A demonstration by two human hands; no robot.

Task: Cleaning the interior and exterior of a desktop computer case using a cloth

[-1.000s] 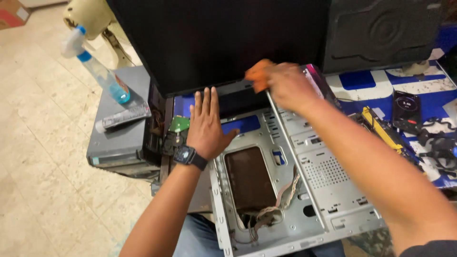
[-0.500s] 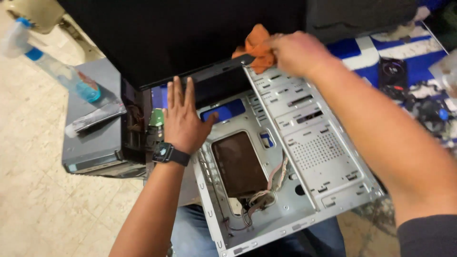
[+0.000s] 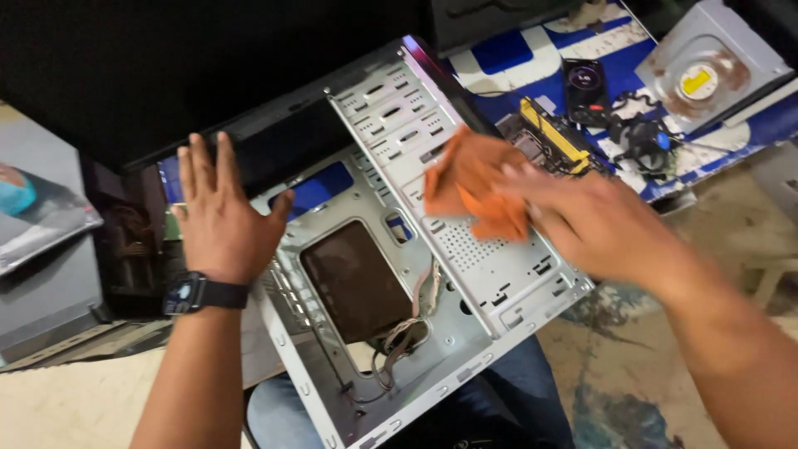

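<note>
The right hand (image 3: 594,220), gripping a crumpled orange cloth (image 3: 470,187), has slid down from the top corner onto the perforated drive cage of the bare grey metal computer case (image 3: 465,333). So the wiping has moved along that panel. The left hand (image 3: 220,212) stays flat and open, bracing the case's edge.

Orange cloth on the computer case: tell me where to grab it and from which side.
Pinch the bunched upper-left fold of the orange cloth, coming from above and the case's far side. That end lies free on the perforated metal panel, while the right hand presses down the lower-right end. The left hand rests flat on the computer case, clear of it.
</note>
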